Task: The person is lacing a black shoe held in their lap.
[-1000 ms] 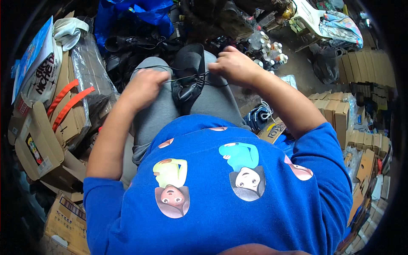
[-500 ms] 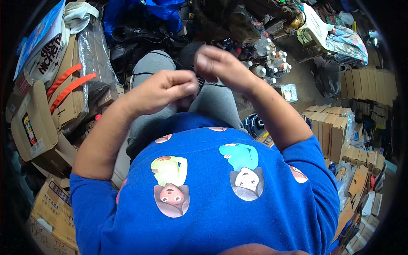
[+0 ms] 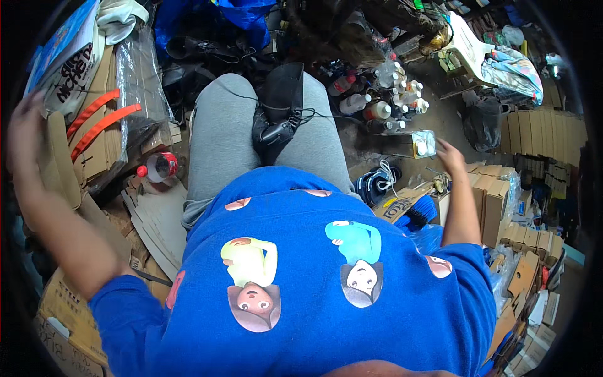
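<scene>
A black lace-up boot (image 3: 276,129) is held between my knees, its leg part upright and its toe toward me. Black thread (image 3: 323,115) runs from it to the right, and another dark strand (image 3: 235,93) crosses my left knee. My right hand (image 3: 450,157) is out at the right, beside a clear square container (image 3: 422,144). Its fingers look closed, with the thread leading toward them, though the end is too fine to follow. My left hand (image 3: 28,129) is far out at the left beside cardboard, its fingers smeared by motion.
Several bottles (image 3: 377,111) stand ahead to the right. A red-capped bottle (image 3: 162,166) lies by my left leg. Stacked cardboard (image 3: 546,132) fills the right side, and plastic-wrapped cardboard (image 3: 138,81) with orange straps stands left. More black footwear (image 3: 201,49) lies ahead.
Both hands have moved from close together above the boot to far apart, the left outward left and the right outward right. The boot now shows fully between my knees.
</scene>
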Motion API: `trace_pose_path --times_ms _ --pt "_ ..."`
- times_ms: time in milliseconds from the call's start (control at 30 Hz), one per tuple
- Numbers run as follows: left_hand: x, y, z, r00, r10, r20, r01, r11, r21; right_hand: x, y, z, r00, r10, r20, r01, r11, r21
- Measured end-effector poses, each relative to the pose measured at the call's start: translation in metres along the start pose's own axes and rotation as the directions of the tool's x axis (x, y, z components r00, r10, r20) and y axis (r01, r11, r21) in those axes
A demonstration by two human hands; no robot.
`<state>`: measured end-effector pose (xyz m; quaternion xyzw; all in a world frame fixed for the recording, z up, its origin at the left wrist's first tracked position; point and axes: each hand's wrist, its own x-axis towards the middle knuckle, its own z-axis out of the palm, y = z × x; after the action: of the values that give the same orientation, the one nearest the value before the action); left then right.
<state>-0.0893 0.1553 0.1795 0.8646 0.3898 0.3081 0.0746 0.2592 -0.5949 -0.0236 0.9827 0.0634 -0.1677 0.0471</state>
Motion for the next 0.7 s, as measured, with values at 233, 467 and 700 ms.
trace_pose_path --times_ms 233,467,700 --pt "-0.179 0.139 0.171 0.563 0.724 0.398 -0.256 0.611 -0.749 -0.088 -0.303 -0.03 0.669 -0.727 0.15 0.291 0.444 0.848" --pt "-0.17 0.143 0.187 0.457 0.641 0.617 -0.268 0.761 -0.591 -0.076 -0.322 -0.027 0.695 -0.687 0.211 0.257 0.513 0.819" --pt "-0.15 0.117 0.181 0.603 0.668 0.437 -0.284 0.691 -0.665 -0.065 -0.312 -0.016 0.718 -0.671 0.183 0.228 0.476 0.849"
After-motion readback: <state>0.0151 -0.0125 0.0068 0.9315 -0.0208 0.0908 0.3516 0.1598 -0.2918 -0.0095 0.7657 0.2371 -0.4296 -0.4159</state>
